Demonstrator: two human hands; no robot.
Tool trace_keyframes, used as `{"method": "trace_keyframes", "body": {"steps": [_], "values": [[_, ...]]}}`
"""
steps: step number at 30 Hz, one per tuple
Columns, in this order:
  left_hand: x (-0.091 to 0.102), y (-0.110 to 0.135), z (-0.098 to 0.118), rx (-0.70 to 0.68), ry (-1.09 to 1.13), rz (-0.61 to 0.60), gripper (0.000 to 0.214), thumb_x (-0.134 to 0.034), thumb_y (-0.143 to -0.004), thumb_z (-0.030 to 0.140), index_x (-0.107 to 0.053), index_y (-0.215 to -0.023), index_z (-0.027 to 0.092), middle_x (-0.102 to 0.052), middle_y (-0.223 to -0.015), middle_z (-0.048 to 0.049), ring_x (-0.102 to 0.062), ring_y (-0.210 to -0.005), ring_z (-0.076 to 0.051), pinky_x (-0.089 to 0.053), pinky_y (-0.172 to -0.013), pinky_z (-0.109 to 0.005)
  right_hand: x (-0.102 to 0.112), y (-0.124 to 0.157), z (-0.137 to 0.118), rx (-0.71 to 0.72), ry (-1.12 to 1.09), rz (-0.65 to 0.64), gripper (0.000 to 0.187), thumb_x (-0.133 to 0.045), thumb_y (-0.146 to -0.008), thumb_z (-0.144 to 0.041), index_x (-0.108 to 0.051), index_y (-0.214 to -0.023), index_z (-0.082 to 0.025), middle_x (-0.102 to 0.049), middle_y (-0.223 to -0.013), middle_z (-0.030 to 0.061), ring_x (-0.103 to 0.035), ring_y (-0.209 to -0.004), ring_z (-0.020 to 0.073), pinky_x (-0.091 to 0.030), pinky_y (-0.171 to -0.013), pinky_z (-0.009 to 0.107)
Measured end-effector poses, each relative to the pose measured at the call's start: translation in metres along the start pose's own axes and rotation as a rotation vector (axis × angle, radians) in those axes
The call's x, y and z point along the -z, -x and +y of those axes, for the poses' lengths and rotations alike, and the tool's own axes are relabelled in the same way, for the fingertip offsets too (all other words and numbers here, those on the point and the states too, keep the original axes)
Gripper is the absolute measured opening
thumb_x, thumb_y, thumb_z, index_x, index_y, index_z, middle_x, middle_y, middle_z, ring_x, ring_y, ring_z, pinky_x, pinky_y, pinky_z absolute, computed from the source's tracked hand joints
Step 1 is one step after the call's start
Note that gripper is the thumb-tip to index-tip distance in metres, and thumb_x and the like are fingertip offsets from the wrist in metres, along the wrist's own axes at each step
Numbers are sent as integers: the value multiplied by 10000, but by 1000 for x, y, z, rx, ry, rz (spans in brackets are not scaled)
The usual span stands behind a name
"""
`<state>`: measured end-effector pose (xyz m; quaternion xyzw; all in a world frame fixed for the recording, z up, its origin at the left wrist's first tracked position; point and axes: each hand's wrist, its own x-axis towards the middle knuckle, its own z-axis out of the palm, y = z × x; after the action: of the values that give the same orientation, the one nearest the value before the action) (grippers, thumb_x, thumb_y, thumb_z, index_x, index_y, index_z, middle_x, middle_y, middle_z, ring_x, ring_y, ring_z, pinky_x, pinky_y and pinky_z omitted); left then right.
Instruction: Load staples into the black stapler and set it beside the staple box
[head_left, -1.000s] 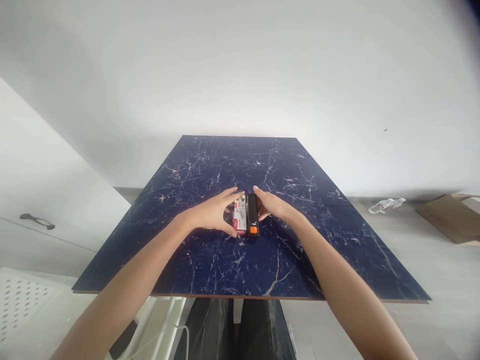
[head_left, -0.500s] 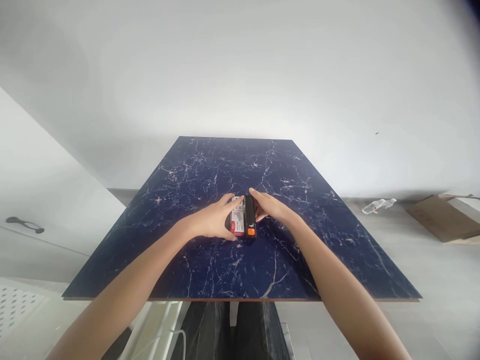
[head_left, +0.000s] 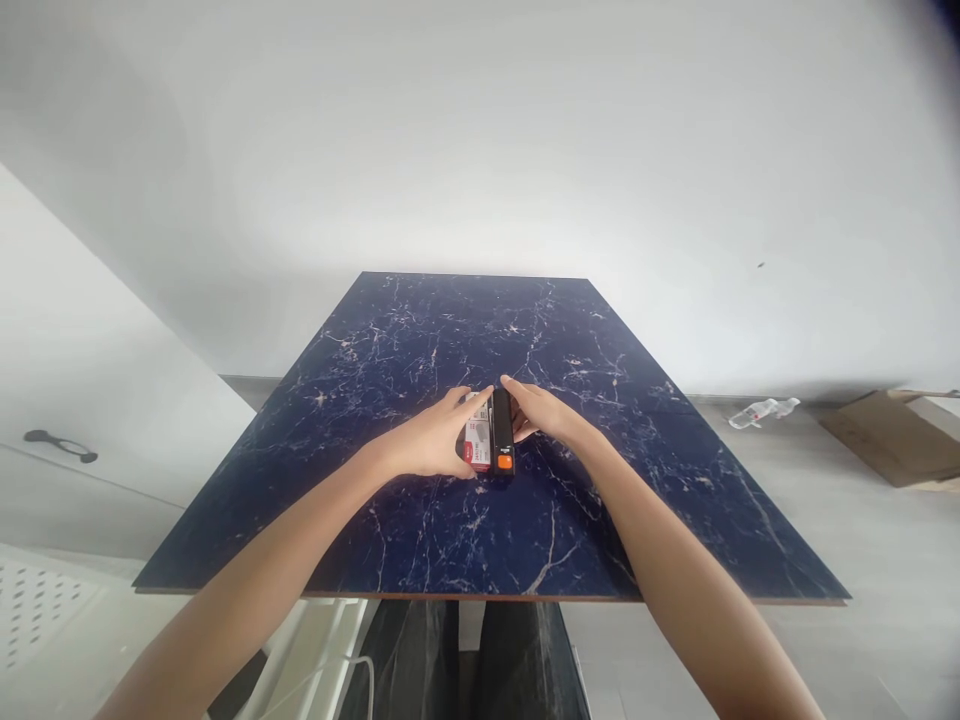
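Observation:
A small white-and-red box (head_left: 478,443) and a black oblong device with an orange button (head_left: 503,425) lie side by side, touching, near the middle of the blue marbled table (head_left: 480,545). My left hand (head_left: 439,435) curves around the box from the left, thumb at its near end and fingers at its far end. From the right, my right hand (head_left: 536,408) holds the black device, its thumb by the far end and other fingers against the right side. Those fingers are partly hidden beneath the hand.
On the floor to the right lie a clear plastic bottle (head_left: 763,412) and an open cardboard box (head_left: 889,435). A white wall (head_left: 480,140) stands behind the table. To the left is a white door or panel with a dark handle (head_left: 61,446).
The whole view has shifted slightly, so the scene sits a little further right. Both hands keep the same hold on the box and the black device.

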<state>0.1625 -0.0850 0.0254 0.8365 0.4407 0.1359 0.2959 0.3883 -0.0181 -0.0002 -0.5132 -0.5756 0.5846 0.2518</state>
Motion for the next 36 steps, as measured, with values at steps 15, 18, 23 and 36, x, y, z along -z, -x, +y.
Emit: {"method": "trace_keyframes", "body": {"steps": [15,18,23,36], "values": [[1,-6,-4,-41,-53,11,1360,-838,-601,499,69,-1601,338,-256,-1578,-162,-574,-1196,-334,-506,-876,-386,-32,67,4,299,453,370,615,-486,-954,-500,-364,-1486,-216,-666,-1245,136,-672,-1062,295,-499,-932,422],[-2,-17,2,-61,-56,-14,1338,-821,-615,439,79,-1600,339,-260,-1564,-170,-634,-1057,-283,-517,-797,-350,-37,80,5,335,614,449,638,-539,-894,-356,-368,-1490,-203,-606,-1347,158,-631,-1136,326,-478,-934,410],[-18,-75,20,-123,-100,-52,1382,-813,-619,479,159,-1586,308,-238,-1549,-198,-630,-1075,-309,-532,-781,-359,1,79,6,250,738,575,456,-510,-870,-281,-533,-1318,-201,-684,-1174,143,-663,-1015,320,-477,-827,364],[-93,-279,98,-143,-130,-40,1455,-859,-550,525,54,-1594,85,-58,-1578,-339,-332,-1411,-503,-394,-1087,-519,189,56,38,-25,727,797,428,-473,-883,-334,-599,-1250,-153,-693,-1176,170,-642,-1093,342,-479,-924,432]]}}
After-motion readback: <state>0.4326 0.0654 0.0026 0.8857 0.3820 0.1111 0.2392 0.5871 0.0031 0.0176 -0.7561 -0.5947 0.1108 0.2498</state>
